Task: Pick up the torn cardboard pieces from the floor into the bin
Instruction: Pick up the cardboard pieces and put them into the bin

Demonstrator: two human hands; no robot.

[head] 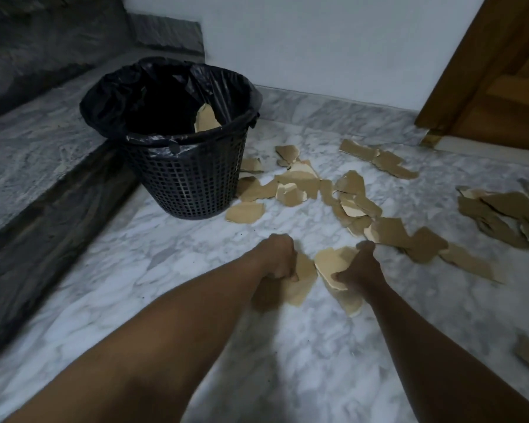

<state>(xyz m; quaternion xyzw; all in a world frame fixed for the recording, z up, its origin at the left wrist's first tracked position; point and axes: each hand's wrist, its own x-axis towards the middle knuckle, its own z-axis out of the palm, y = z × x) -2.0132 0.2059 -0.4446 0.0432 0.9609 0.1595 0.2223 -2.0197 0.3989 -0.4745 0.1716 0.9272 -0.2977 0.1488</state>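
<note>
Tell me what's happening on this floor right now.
A person is crouched over a marble floor, gathering torn cardboard. The right hand grips a pale piece, and the left hand closes on another piece beside it. A black lined bin stands ahead with one piece already inside. Many scraps lie scattered to its right.

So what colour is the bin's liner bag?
Black, glossy plastic liner bag, seen best in the head view.

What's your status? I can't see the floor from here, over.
Left hand and right hand both closed on cardboard pieces at floor level. Bin ahead-left, one piece inside. Many pieces left; path clear.
</note>
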